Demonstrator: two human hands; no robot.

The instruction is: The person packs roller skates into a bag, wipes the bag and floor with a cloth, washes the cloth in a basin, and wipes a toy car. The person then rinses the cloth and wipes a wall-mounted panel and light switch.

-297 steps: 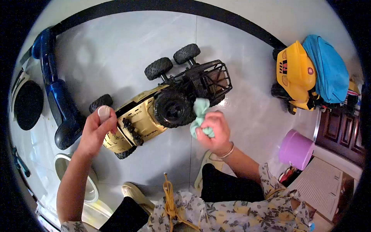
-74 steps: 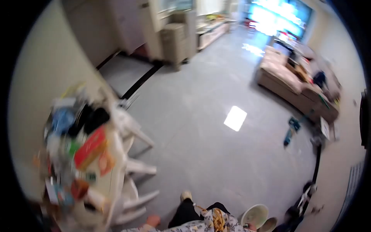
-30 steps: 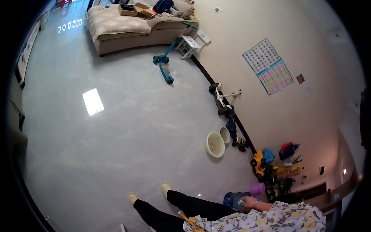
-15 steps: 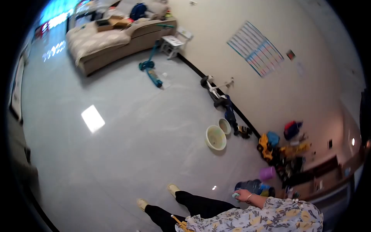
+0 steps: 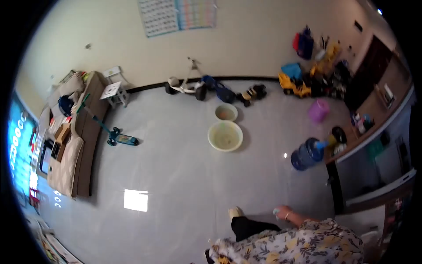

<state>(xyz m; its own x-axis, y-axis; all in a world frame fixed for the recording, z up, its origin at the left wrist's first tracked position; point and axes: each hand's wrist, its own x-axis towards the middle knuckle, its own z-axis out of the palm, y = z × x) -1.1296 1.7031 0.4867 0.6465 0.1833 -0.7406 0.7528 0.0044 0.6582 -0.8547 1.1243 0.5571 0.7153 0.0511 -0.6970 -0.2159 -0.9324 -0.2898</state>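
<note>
My right hand [image 5: 285, 212] is closed round a small pale green cloth [image 5: 276, 211], low in the view to the right of my leg. My left hand is out of sight. Up ahead on the floor stand a large pale basin [image 5: 212, 140] and a smaller basin [image 5: 217, 115] behind it, both well away from my hand. By the wall, the gold and black toy truck [image 5: 252, 93] lies beside a dark blue hoverboard [image 5: 223, 93]. A large blue water bottle [image 5: 307, 155] lies on the floor beyond my right hand.
A teal scooter [image 5: 125, 139] stands near the sofa [image 5: 85, 145] and a small white chair [image 5: 113, 91]. Along the wall are a white ride-on toy [image 5: 187, 88] and a yellow toy vehicle [image 5: 293, 86]. A purple bucket [image 5: 318, 111] stands before a wooden cabinet [image 5: 373, 114].
The view has swung right, from the sofa and open floor to the wall with toys. My right hand still holds the cloth. Earlier, it held the cloth beside the toy truck; my left hand has left view.
</note>
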